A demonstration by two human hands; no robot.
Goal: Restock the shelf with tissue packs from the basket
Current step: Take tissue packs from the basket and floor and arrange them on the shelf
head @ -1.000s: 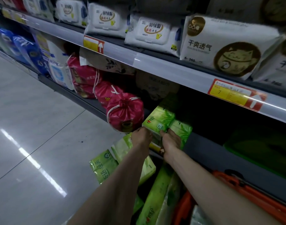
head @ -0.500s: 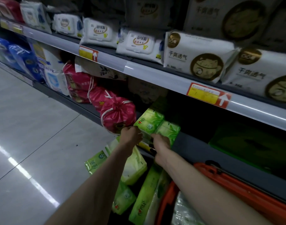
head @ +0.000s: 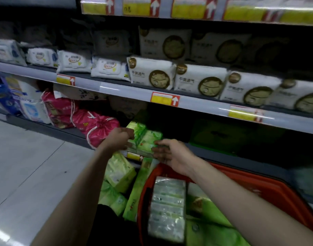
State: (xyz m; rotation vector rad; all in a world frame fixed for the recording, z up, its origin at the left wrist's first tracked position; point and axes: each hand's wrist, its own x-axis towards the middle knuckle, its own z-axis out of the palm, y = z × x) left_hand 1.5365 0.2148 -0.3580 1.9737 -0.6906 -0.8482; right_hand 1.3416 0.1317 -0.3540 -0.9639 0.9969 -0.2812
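A dim shop aisle with a pale tiled floor (head: 28,157) is running along a rack of shelves, and a red basket (head: 258,176) is sitting low in front of it. Just beyond the basket's far left corner, green tissue packs (head: 145,139) are lying at the front edge of the bottom shelf (head: 214,153). Both hands are closing on them. The left hand (head: 120,137) is curling its fingers over their left side, and the right hand (head: 171,155) is pinching their right end, thumb on top and fingers bent beneath. Inside the basket, a clear-wrapped pack (head: 167,210) is lying lengthwise beside a green bag (head: 210,228). Loose green packs (head: 119,173) are piling up just left of the basket, under the left forearm. Further left of the basket, pink drawstring bags (head: 100,128) are crowding the same shelf, the nearest one touching or almost touching the left hand. Above the basket, a shelf lip with a yellow price tag (head: 165,99) is overhanging the dark gap, and white packs (head: 152,73) are lining the shelf over it. Motion is blurring much of the print.
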